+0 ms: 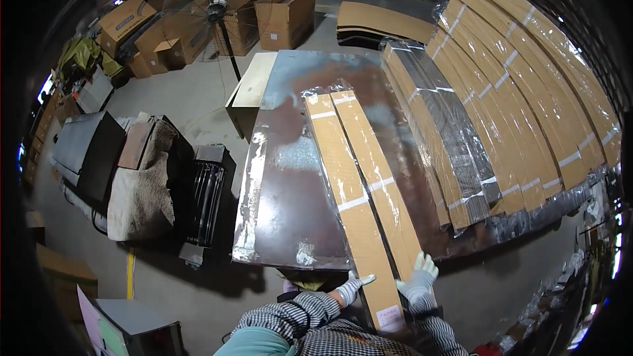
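Note:
A long package [353, 178] of two side-by-side cardboard-faced strips lies slanting across the metal-topped table [290, 211]. Clear film wraps it, white straps cross it, and its near end with a pale label [390, 318] overhangs toward my body. My left hand [351, 288], in a white glove, grips the package's left edge, thumb on top and the other fingers partly hidden. At the right edge my gloved right hand [420, 283] holds the side, fingers pointing away from me. A dark gap runs between the two strips.
Similar wrapped cardboard packages [514, 86] lie in rows along the table's right side, beside a grey wrapped bundle [452, 118]. To the left stand a cloth-draped seat [142, 191] and a black metal rack [210, 198]. Beyond are a pedestal fan [217, 10] and open cartons [287, 20].

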A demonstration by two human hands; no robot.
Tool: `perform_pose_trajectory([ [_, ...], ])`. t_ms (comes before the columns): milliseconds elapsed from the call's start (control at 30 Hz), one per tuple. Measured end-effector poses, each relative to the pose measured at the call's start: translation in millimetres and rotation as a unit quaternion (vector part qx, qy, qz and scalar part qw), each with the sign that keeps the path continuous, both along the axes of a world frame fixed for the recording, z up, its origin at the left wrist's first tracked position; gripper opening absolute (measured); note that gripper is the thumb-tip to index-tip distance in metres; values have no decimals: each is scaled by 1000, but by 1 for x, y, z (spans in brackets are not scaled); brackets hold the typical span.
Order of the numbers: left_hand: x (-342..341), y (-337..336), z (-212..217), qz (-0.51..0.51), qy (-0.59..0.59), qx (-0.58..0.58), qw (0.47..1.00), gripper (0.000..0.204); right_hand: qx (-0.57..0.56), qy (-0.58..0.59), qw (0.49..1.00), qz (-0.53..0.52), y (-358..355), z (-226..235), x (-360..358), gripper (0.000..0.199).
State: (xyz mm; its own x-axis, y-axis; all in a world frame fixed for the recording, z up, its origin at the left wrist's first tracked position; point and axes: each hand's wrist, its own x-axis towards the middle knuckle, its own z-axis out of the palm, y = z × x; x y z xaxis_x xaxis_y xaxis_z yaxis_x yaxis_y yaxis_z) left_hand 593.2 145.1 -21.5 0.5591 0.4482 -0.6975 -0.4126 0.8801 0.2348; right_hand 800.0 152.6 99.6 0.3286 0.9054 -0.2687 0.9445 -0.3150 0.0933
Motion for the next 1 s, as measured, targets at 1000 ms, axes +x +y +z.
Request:
perform_pose_trajectory([
  [1000, -256, -36, 41, 263, 78, 31, 961, 147, -54, 109, 896, 428, 125, 44, -243, 114],
])
